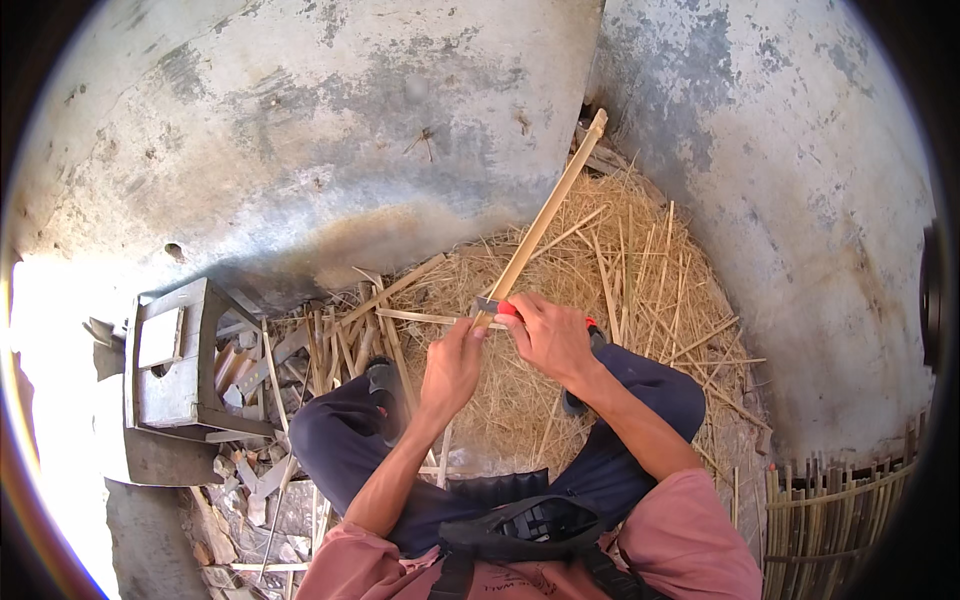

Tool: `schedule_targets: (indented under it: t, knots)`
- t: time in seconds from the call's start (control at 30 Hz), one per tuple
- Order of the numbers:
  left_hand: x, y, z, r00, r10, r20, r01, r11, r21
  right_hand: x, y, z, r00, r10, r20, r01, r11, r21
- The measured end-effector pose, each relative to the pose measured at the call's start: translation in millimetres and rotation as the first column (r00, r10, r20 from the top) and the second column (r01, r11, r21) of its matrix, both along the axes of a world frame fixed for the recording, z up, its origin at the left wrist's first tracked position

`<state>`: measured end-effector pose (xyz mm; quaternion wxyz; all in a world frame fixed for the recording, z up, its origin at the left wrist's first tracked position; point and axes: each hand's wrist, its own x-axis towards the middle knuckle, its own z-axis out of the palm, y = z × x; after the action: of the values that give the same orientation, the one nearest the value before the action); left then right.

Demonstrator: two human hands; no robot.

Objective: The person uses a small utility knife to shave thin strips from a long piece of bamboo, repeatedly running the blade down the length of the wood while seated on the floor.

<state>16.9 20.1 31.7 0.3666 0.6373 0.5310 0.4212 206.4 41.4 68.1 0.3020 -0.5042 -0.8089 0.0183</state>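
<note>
A long pale strip of split bamboo (545, 213) slants up and away from my hands, its far end near the corner of the walls. My left hand (452, 368) pinches the strip's near end between thumb and fingers. Closed around the red handle of a knife (506, 308) is my right hand (552, 338). The knife's dark blade lies across the strip just beyond my left fingertips. Most of the handle is hidden in my right fist, with a bit of red showing past its far side.
Shavings and thin strips (640, 270) heap over the floor ahead and to the right. A wooden box (185, 355) stands at the left beside scrap pieces (262, 490). Plastered walls (400, 120) rise close in front and at right. A slatted bamboo fence (835, 515) stands lower right.
</note>
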Motion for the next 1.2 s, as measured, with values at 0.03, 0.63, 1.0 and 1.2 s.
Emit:
schedule_targets:
  t: [0.03, 0.63, 1.0, 1.2]
  knots:
    - [0, 0, 0, 1.000, 0.000, 0.001, 0.000, 1.000, 0.002, 0, 0, 0, 1.000, -0.002, -0.004, 0.002, 1.000, 0.004]
    - [-2, 1, 0, 0.999, -0.016, 0.031, 0.017, 1.000, -0.022, 1, 3, -2, 1.000, -0.003, 0.012, 0.003, 1.000, 0.010]
    - [-3, -5, -13, 0.993, -0.037, 0.111, 0.038, 0.999, -0.005, 14, 7, 4, 0.966, 0.170, -0.197, -0.219, 0.940, -0.261]
    - [-3, -3, -13, 0.993, -0.029, 0.112, 0.031, 0.999, -0.019, 13, 6, -3, 0.989, 0.140, -0.053, -0.147, 0.972, -0.184]
